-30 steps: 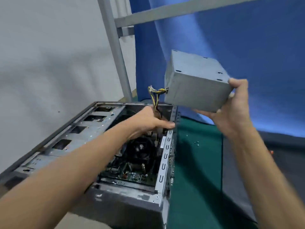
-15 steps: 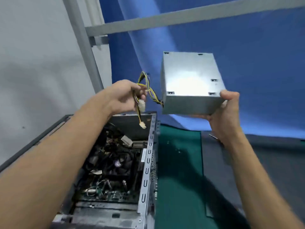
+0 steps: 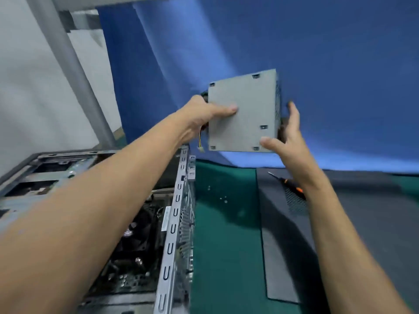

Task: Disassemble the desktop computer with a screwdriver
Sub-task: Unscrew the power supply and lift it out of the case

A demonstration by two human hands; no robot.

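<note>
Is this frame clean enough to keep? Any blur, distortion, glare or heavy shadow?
Head view: soft overall, blur strongest on the case interior and the near forearms; wide-angle stretch at the edges; no glare on the power supply, held by the left hand and right hand; a soft shadow falls on the green mat.

Half-hidden screwdriver [image 3: 298,189]; indistinct tiny screws [image 3: 225,201]
</note>
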